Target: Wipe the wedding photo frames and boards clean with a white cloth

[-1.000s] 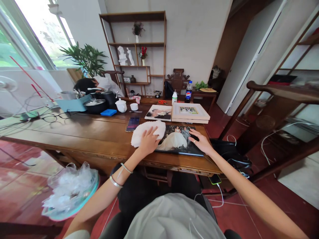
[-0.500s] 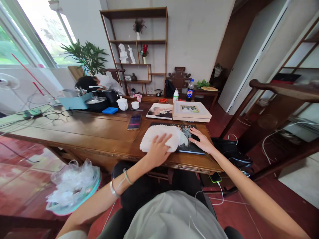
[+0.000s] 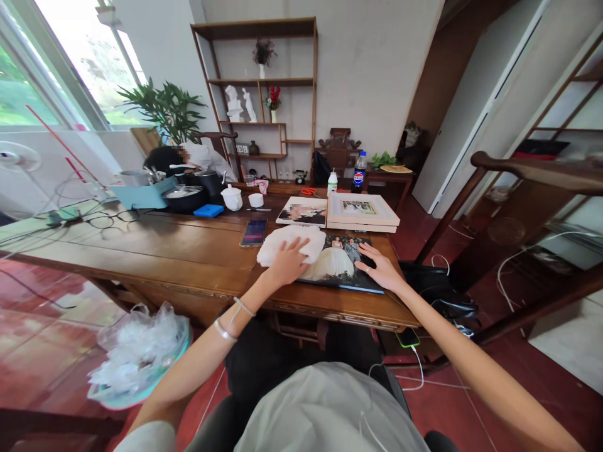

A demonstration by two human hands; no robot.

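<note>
A large dark photo print (image 3: pixel 342 271) of a couple lies flat near the front edge of the wooden table (image 3: pixel 155 251). My left hand (image 3: pixel 285 267) presses a white cloth (image 3: pixel 289 243) onto the print's upper left part, fingers spread over the cloth. My right hand (image 3: pixel 384 270) lies flat and open on the print's right side, holding it down. A ring shows on one of that hand's fingers.
Behind the print sit a white framed picture (image 3: pixel 362 211), another photo (image 3: pixel 301 211) and a phone (image 3: pixel 254 232). Pots, a teapot (image 3: pixel 232 198) and a blue tray crowd the far left. A bin with plastic (image 3: pixel 136 351) stands on the floor left. A person sits beyond the table.
My left hand slid the cloth right across the print, then back up and left to its upper corner, uncovering the white dress in the picture. My right hand stayed put.
</note>
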